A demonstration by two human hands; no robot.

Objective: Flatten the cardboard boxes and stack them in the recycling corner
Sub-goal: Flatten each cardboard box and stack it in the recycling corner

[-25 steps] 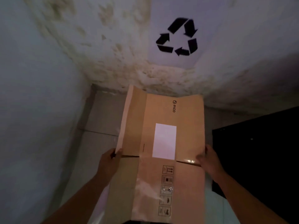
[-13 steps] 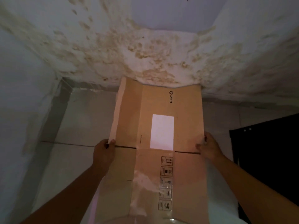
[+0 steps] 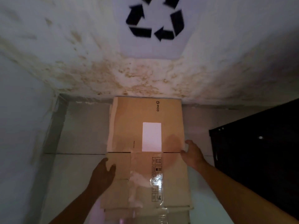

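The flattened cardboard box (image 3: 129, 126) lies flat on the pale tiled floor (image 3: 77, 135). It is brown and matte, and a cross crease divides it into two panels. Its far edge meets the foot of a white wall (image 3: 64, 62) mottled with rusty-brown, flaky stains. Above that far edge, a white sheet with a black three-arrow recycling sign (image 3: 155, 23) hangs on the wall.

A blank white rectangular label (image 3: 151, 136) sits on the box's far panel. On the near panel, a column of small black handling symbols (image 3: 156, 177) runs under wrinkled, glossy clear tape (image 3: 145, 178). More cardboard (image 3: 145, 214) shows under the box's near end.

The left hand (image 3: 103, 172) rests at the box's left edge with its thumb on top. I cannot tell whether its fingers curl under. The right hand (image 3: 192, 152) is at the box's right edge with its fingers loosely spread, clasping nothing. A dark, boxy black cabinet (image 3: 258, 151) stands to the right of the box.
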